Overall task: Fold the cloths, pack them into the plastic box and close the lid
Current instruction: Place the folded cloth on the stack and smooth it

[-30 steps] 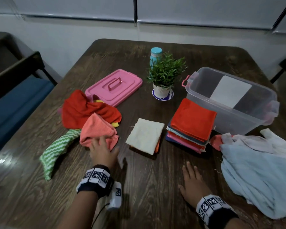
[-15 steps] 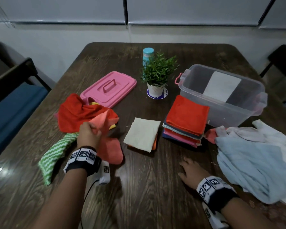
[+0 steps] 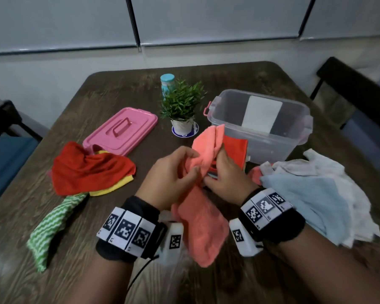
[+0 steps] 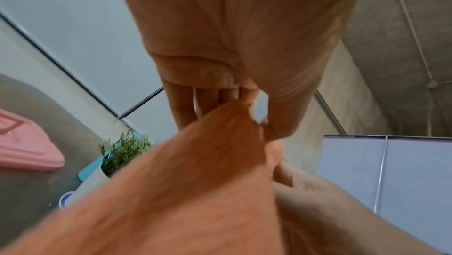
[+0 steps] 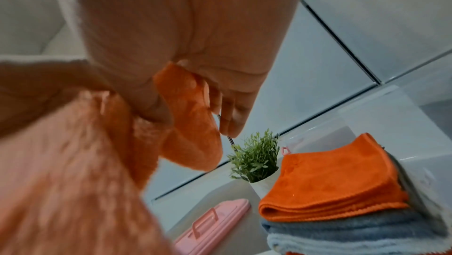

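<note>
Both hands, left hand (image 3: 171, 172) and right hand (image 3: 225, 174), are pinching the salmon cloth (image 3: 201, 224) by its bunched upper edge, holding it above the table (image 3: 206, 288), probably to find corners for folding, with the plastic box (image 3: 261, 137) waiting open behind.

Fuzzy salmon terry cloth (image 3: 203, 227), glossy pink plastic lid (image 3: 121, 131), clear smooth plastic box (image 3: 261, 137), dark grained wooden table (image 3: 53, 266) with slight sheen.

Each bare forearm carries, behind the fingers (image 3: 185, 153), a black wristband (image 3: 138, 207) bearing white square-coded marker tiles (image 3: 126, 232) and a white camera module (image 3: 173, 240).
</note>
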`<state>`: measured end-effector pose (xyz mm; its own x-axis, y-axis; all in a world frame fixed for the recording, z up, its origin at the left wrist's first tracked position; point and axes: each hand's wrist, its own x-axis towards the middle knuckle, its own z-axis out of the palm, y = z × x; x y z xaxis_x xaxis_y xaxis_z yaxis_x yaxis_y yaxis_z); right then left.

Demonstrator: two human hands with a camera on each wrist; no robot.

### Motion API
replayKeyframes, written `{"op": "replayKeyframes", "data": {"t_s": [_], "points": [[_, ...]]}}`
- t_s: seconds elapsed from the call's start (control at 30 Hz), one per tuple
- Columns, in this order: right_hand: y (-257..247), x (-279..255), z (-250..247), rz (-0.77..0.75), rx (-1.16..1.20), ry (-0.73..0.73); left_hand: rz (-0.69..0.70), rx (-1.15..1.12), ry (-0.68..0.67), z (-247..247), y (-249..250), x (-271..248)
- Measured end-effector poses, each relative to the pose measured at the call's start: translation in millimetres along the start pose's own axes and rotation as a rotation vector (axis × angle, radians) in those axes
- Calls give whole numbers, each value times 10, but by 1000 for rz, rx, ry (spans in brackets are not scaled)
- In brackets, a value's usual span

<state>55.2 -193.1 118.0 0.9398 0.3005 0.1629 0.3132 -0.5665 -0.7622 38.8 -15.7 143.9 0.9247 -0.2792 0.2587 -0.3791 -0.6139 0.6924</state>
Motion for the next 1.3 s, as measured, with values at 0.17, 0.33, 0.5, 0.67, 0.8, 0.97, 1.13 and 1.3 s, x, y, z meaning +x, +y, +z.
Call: {"op": "replayKeyframes", "data": {"t_s": [0.17, 0.33, 0.5, 0.67, 0.8, 0.97, 1.13, 1.3], "points": [[56, -60, -126, -102, 103, 104, -56, -120, -88, 164, 24, -1], [40, -94, -175, -106, 75, 72, -80, -317, -179, 381, 43, -65], [74, -214, -225, -58, 59, 38, -73, -138, -82, 443, -63, -127], [2, -274, -171, -98, 66, 48, 26, -74, 24, 414, -15, -168], [-53, -268, -241, -107, 54, 98, 60, -194, 108, 249, 66, -131], [-75, -254, -329, -189, -68, 180, -6, -326, 115, 144, 133, -134], [-29, -255, -307, -159, -73, 256, 96, -101, 234, 140, 162, -123], [-153, -302, -317, -211, -186, 338, 201, 36, 427, 45, 214, -98]]}}
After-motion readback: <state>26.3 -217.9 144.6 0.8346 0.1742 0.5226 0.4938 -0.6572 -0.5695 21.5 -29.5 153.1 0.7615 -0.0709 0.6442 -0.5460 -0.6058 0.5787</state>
